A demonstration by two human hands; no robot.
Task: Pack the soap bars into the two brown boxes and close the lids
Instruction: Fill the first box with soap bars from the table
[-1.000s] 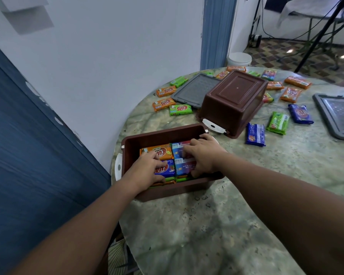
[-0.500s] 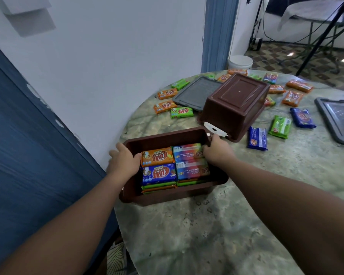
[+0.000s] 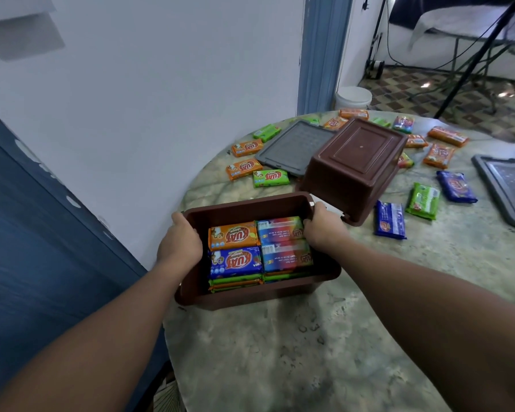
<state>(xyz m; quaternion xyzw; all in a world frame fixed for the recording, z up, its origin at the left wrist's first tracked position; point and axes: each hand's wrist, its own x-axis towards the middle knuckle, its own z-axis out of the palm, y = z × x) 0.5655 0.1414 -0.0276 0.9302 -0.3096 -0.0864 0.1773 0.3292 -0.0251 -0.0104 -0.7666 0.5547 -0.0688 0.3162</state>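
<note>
An open brown box (image 3: 244, 209) sits near the table's left edge, filled with stacked soap bars (image 3: 234, 237): orange, blue and multicoloured wrappers on top, green ones below. My left hand (image 3: 179, 245) grips the box's left end and my right hand (image 3: 323, 228) grips its right end. A second brown box (image 3: 354, 165) lies upside down just behind. Two grey lids rest on the table, one lid (image 3: 292, 148) behind the boxes, the other lid (image 3: 509, 188) at the right edge. Several loose soap bars (image 3: 390, 220) lie scattered around.
The round marble table (image 3: 309, 352) stands against a white wall with a blue panel to the left. A white bucket (image 3: 353, 98) and stand legs are on the tiled floor beyond the table.
Both hands left the soap bars inside the box and moved out to grip its two ends. The box has shifted slightly.
</note>
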